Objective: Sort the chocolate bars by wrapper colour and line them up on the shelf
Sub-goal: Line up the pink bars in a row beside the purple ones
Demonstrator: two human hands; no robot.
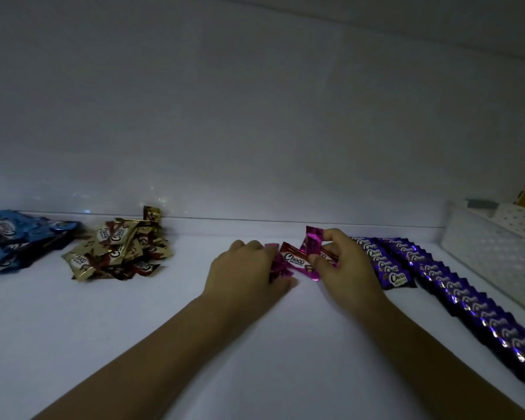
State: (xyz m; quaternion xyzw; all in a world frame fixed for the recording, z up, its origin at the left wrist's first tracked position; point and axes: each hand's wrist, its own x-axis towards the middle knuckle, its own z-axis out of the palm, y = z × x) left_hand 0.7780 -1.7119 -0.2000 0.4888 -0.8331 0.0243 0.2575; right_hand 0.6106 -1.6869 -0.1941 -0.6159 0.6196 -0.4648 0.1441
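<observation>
Right hand (346, 268) pinches a magenta foil-wrapped chocolate bar (312, 242) between thumb and forefinger, tipped up on end, as far as I can see on my feed. Left hand (246, 268) curls its fingers round more magenta wrappers (278, 263). Between the hands a flat magenta bar (294, 259) lies on the white shelf (164, 313). Just right of the right hand, two overlapping rows of purple-wrapped bars (467, 298) run toward me. Well to the left sit a pile of gold-wrapped bars (119, 247) and a heap of blue-wrapped bars (12, 237). A white perforated plastic basket (491, 247) stands far right.
</observation>
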